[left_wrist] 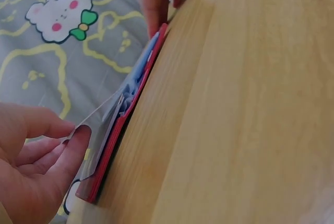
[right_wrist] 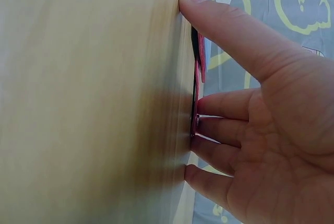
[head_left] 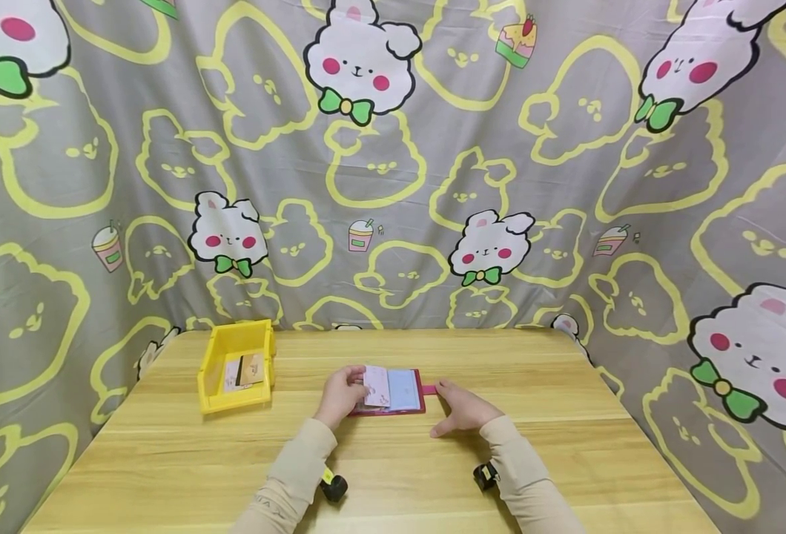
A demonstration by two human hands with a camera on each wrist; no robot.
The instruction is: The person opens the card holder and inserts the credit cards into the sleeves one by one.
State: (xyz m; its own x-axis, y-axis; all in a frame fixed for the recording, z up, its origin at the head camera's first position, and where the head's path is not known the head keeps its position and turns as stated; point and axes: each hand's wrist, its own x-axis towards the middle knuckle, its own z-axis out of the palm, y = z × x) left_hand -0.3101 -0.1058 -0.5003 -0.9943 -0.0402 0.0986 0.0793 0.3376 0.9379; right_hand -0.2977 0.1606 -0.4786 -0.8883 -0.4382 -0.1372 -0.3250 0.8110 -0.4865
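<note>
A red card holder (head_left: 423, 400) lies spread on the table with pale blue sleeves (head_left: 403, 389) showing. My left hand (head_left: 341, 393) pinches a white and pink card (head_left: 377, 387) by its left edge, tilted above the holder's left side. In the left wrist view, thumb and fingers (left_wrist: 68, 140) meet on the thin card edge. My right hand (head_left: 463, 408) is at the holder's right, its fingertips touching the pink strap (head_left: 430, 389). In the right wrist view its fingers (right_wrist: 219, 153) are spread, the thumb apart, with nothing gripped.
A yellow open bin (head_left: 236, 404) stands on the table at the left, with a few cards (head_left: 245, 371) inside. Black wrist cameras (head_left: 334, 486) sit by the sleeves. A patterned grey curtain (head_left: 393, 289) hangs behind the wooden table (head_left: 393, 475).
</note>
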